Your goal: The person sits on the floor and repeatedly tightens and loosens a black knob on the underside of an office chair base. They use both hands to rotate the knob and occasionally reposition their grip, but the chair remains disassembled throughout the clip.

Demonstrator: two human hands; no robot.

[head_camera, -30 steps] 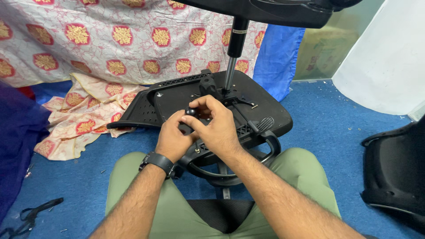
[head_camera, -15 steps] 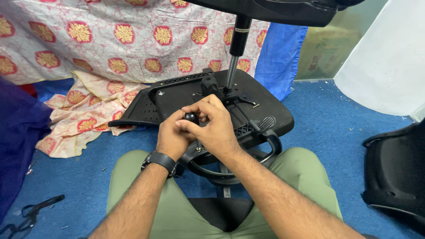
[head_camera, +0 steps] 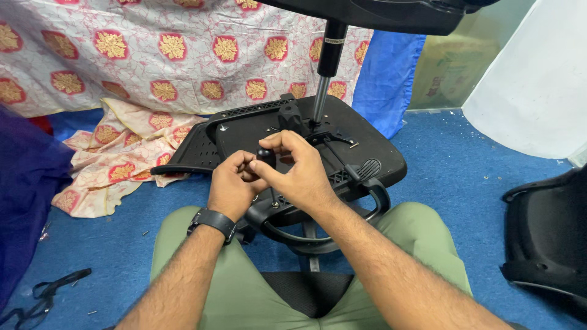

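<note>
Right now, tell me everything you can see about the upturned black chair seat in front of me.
The chair seat lies upside down on the blue carpet, its black plastic underside facing up, with a metal mechanism plate and a lever. A chrome gas cylinder rises from its middle to the black chair base overhead. A curved black armrest loop sits at its near edge. The left hand and right hand pinch a small black knob over it.

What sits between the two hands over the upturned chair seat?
In the head view, a small black knob is pinched between the left hand and right hand, above the seat underside.
</note>
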